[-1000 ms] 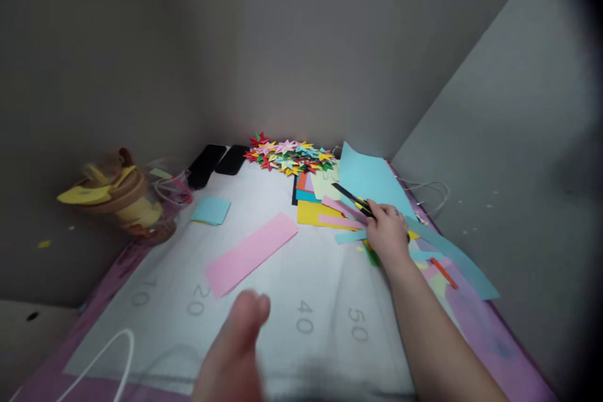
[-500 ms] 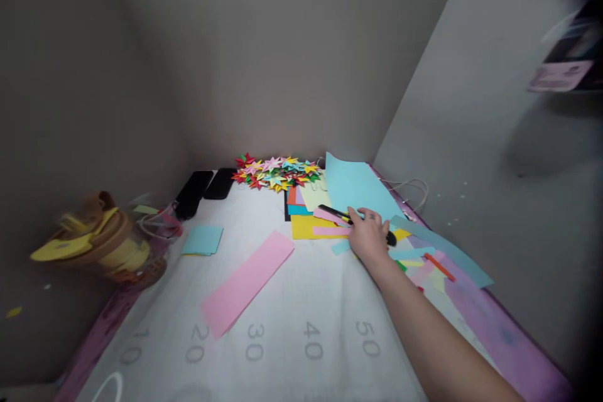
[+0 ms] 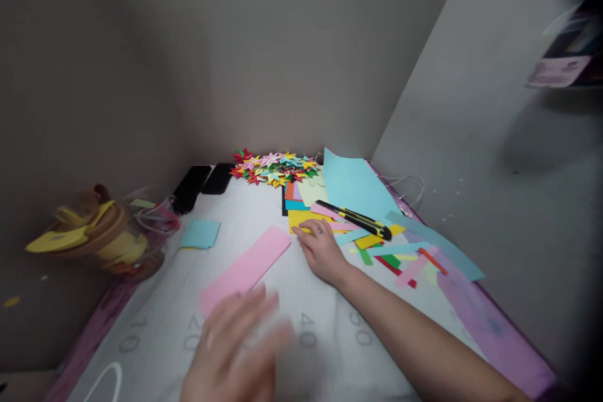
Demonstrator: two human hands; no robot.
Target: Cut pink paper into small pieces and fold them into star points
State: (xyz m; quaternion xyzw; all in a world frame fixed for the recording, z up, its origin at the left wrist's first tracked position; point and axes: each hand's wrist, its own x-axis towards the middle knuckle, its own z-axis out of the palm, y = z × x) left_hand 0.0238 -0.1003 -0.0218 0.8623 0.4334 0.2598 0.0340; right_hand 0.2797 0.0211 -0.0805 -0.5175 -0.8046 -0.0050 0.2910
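Released since earlier, the cutter is left beyond the right hand, whose grip on the yellow paper cannot be told. Pink paper could be creased by the open left hand before it; fingers could be nicked if an exposed blade is brushed.

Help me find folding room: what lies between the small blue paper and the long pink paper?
Only bare white sheet lies between the small blue paper and the long pink paper, seen in the head view.
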